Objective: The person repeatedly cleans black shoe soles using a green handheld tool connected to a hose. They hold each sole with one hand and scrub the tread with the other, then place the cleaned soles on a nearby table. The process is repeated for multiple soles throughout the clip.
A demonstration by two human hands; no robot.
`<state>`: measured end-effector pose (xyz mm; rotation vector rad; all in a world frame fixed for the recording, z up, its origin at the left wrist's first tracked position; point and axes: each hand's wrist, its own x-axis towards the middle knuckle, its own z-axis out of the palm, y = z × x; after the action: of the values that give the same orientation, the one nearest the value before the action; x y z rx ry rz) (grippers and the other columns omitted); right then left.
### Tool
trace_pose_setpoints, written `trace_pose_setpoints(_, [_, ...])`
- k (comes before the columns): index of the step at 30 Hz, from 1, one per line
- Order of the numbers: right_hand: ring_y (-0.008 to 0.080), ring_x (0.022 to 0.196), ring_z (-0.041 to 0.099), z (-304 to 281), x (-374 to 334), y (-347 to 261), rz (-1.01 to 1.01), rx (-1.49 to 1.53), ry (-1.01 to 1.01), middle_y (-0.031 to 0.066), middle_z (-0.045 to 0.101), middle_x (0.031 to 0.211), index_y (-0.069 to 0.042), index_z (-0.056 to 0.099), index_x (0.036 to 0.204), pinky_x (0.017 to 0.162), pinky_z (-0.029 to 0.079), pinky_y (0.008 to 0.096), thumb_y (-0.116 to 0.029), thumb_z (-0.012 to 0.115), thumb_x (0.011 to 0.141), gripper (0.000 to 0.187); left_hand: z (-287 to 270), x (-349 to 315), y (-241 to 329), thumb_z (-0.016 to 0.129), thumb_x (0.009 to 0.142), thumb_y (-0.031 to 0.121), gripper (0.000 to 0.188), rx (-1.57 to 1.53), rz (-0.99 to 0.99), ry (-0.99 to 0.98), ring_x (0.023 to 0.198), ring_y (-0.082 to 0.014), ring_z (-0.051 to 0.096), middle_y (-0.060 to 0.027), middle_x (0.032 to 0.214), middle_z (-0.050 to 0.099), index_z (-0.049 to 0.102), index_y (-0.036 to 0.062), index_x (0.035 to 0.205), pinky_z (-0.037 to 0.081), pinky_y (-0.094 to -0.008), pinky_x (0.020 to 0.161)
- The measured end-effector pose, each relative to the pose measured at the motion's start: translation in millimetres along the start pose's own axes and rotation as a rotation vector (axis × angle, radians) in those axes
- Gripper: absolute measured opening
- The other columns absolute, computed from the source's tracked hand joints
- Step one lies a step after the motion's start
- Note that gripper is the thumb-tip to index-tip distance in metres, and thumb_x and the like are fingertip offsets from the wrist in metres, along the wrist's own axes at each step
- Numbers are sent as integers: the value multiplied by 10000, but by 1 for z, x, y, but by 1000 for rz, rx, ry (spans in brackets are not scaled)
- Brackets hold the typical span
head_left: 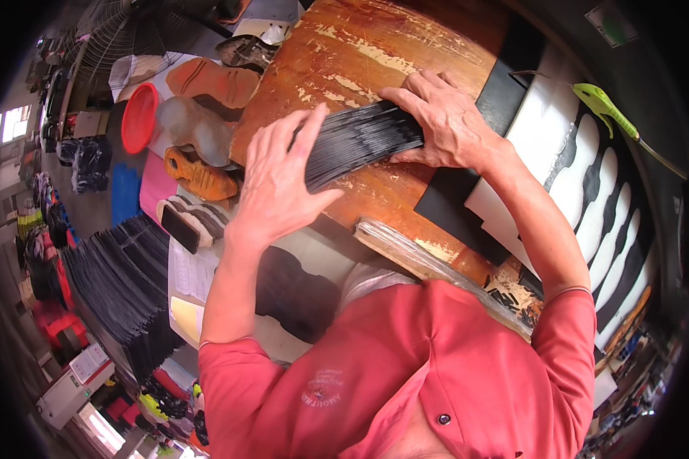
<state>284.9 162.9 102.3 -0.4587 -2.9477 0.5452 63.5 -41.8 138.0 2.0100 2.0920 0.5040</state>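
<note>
A thick stack of thin black strips (364,141) lies between my two hands, over a worn wooden board (360,46). My left hand (279,172) is at the stack's left end, its fingers along that side and its thumb spread toward me. Around the right end curls my right hand (444,122), fingers over the far side and thumb on the near side. The strips' edges face up and look slightly uneven. Parts of both ends are hidden by my hands.
Left of the board are a red bowl (139,118), an orange sole-shaped piece (199,174), a phone (180,227) and stacked black sheets (122,268). A clear-wrapped bar (406,249) lies along the near edge. At right, a green-handled tool (605,107) sits by a white sheet with sole-shaped cut-outs (524,126).
</note>
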Motion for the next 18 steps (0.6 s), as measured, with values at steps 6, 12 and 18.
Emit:
trace_pose_setpoints(6, [387,1462,452,1,-1,-14,-80,-181,148,183,505,1525,-82,414,1608,1262,310,550,-433,954,701,1112,9,-18,-15,925,757,164,1050,-172,-113,84,1280,-431,575,-199,1405,579,371,66,1643,438,-525,1130])
trace_pose_setpoints(12, [385,1404,496,8,5,-21,-138,-150,53,182,542,1466,-14,430,1566,1235,357,531,-443,945,698,1096,-1,-27,-24,936,755,180,1090,-5,-88,-9,1372,-433,531,-219,1492,542,344,77,1665,423,-509,1178])
trace_pose_setpoints(18, [355,1118,639,5,10,-15,-176,-77,109,142,651,1120,-17,618,1371,1002,515,466,-356,935,740,783,3,-40,-29,932,767,185,967,-207,-121,51,1320,-413,592,-208,1455,591,460,76,1603,463,-499,1155])
